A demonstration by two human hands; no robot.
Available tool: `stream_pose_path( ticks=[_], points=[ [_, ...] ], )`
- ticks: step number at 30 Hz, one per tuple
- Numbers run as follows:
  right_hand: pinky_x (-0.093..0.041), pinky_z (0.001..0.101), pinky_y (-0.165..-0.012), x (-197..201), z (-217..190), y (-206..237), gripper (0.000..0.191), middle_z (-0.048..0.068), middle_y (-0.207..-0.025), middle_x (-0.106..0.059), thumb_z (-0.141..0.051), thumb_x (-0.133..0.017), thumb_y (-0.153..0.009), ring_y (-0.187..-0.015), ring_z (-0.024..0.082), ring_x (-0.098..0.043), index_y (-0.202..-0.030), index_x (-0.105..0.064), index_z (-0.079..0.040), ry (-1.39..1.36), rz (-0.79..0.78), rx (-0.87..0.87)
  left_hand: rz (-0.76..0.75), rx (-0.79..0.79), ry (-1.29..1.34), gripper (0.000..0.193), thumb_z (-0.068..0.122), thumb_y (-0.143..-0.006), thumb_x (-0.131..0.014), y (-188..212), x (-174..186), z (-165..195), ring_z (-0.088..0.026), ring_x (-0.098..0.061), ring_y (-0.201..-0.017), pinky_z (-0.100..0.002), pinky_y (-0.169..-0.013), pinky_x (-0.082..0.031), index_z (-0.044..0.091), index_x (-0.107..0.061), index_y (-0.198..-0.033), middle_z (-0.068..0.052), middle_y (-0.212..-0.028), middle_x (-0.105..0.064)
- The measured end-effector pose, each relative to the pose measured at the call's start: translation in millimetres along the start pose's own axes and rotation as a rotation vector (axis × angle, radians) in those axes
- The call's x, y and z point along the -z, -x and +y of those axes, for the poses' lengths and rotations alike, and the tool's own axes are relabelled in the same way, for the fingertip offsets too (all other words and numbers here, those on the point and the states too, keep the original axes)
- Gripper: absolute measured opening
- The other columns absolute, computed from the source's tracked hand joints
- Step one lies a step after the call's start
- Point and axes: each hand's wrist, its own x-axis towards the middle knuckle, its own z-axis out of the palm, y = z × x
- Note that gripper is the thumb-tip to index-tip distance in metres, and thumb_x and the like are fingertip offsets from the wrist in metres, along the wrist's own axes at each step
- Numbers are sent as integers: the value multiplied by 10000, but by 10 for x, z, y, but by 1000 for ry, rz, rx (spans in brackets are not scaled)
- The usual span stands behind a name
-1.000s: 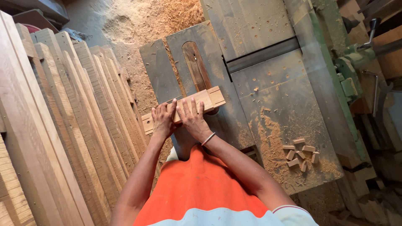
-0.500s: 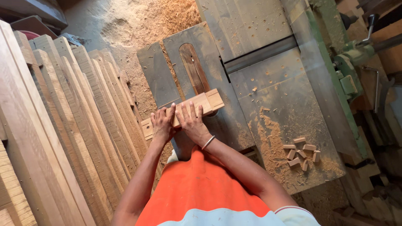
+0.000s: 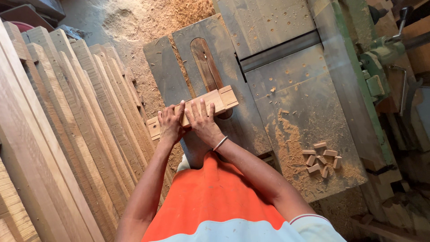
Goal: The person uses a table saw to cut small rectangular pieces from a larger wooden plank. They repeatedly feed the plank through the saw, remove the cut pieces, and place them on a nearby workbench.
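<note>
a: across the saw slot, on the grey metal worktop (image 3: 286,89), lies the pale wooden block (image 3: 201,109), long side crosswise, its far end just over the dark wooden insert (image 3: 207,67) where the blade would come up.

b: and the hands?

a: both flat on top of it. left hand (image 3: 170,124) covers the near end, fingers together and pressed down, thumb toward the other hand. right hand (image 3: 204,122) sits beside it, fingers spread along the block's upper face, a thin bangle (image 3: 220,143) at the wrist. neither pinches anything; they bear down with palms and fingers.

b: can you see the blade?

a: not clearly. the slot is dark and i can't tell whether teeth show above it.

b: then how should the push go?

a: i'd judge: keep both hands on the part left of the slot, as they are, with steady downward pressure so the block can't rock or twist, and feed it straight and slowly. the right fingertips point toward the slot, so they should stay back from its line.

b: what's around?

a: long planks (image 3: 67,134) stacked on edge to the left, sawdust (image 3: 170,18) heaped beyond the worktop, and a cluster of small offcuts (image 3: 321,159) on the worktop's right side in more dust.
</note>
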Motion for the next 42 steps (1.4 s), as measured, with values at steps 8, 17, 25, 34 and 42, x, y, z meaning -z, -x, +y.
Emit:
stream_pose_path(
  ticks=[8,17,25,34,42],
  points=[
    [-157,820,-1100,65,46,-102,712,202,-1614,-377,-367,-677,-885,-1484,523,-289,-1536,-471,-167,-2,-1,15,44,-18,-53,1302,453,-496,-1001,-77,-9,-24,-378,-423,-1350,-672,-1154,-267,241,-340,-1598,-213,-1425,-451],
    [-159,809,-1115,156,80,-224,689,192,-1611,-395,-373,-676,-905,-1493,514,-299,-1534,-481,-171,33,39,9,32,-6,-35,1303,513,-519,-994,-155,113,-5,-389,-415,-1342,-682,-1135,-258,219,-313,-1590,-223,-1411,-445],
    [-167,804,-1097,181,118,-234,655,218,-1577,-409,-295,-657,-887,-1451,521,-321,-1503,-491,-145,-64,-35,19,15,-9,-16,1296,500,-533,-982,-139,73,-24,-372,-421,-1337,-664,-1133,-267,196,-318,-1603,-205,-1407,-452],
    [-390,540,-1159,1103,588,946,469,194,-1383,-613,-289,-693,-922,-1355,364,-513,-1280,-613,4,-548,305,-161,-84,-114,179,1180,511,-592,-938,824,55,163,-343,-482,-1240,-524,-1082,-370,122,-365,-1548,-167,-1330,-501],
    [-577,353,-951,1539,1124,1591,857,88,-1270,-675,-727,-615,-861,-1176,206,-654,-1343,-590,-18,-1606,63,-322,-1152,55,1178,984,325,-683,-883,1124,351,-155,-261,-540,-1344,-384,-1127,-434,80,-433,-1523,-139,-1465,-578]
  ],
)
